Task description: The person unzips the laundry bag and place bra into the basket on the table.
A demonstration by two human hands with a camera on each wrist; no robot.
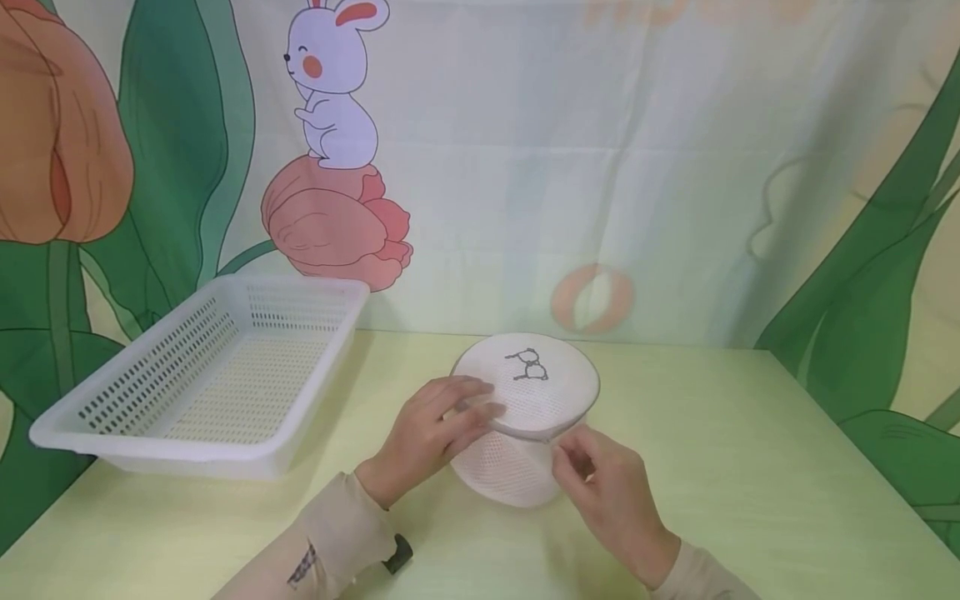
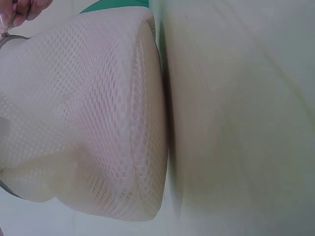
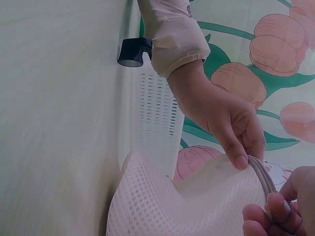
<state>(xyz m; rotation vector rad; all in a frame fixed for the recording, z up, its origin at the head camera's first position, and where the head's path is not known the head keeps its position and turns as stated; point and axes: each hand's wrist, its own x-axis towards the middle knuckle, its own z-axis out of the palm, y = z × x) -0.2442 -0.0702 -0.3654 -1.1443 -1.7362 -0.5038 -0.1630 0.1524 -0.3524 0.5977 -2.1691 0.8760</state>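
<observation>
A white mesh laundry bag [image 1: 510,471] stands on the table, its round lid [image 1: 551,396] edged with a grey zipper band and printed with a pair of glasses. My left hand [image 1: 438,425] grips the left of the rim, fingers over the lid and thumb [image 3: 239,162] against the band. At the front right of the rim, my right hand [image 1: 607,487] pinches the small zipper pull [image 2: 6,34]. The mesh side [image 2: 98,113] is dented inward in the left wrist view. In the right wrist view, the curled right fingers [image 3: 278,211] sit right at the zipper band.
To the left stands a white perforated plastic basket [image 1: 307,412] with nothing in it. A pale green table [image 1: 750,467] lies under everything. Behind it hangs a cloth backdrop [image 1: 675,167] printed with a rabbit and tulips. A black band [image 1: 399,554] is on the left sleeve.
</observation>
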